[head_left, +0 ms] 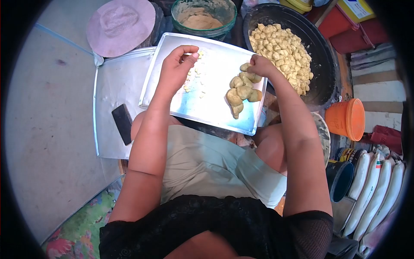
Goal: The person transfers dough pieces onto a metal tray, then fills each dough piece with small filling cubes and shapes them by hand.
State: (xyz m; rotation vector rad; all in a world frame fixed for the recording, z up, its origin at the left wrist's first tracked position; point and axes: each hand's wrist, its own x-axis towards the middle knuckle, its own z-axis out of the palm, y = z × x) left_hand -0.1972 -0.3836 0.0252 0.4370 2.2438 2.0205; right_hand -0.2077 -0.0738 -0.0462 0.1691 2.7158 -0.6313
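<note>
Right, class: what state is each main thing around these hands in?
Tray, partly covered with yellowish pieces
Black basin, uncovered, well filled
Green-rimmed bowl, uncovered, partly filled
Phone, lying flat, unlit
Pink hat, set down, unworn
Left hand, raised, fingers bent
Right hand, touching a piece

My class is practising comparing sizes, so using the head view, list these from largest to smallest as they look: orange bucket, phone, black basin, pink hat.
1. Black basin
2. Pink hat
3. Orange bucket
4. Phone
</note>
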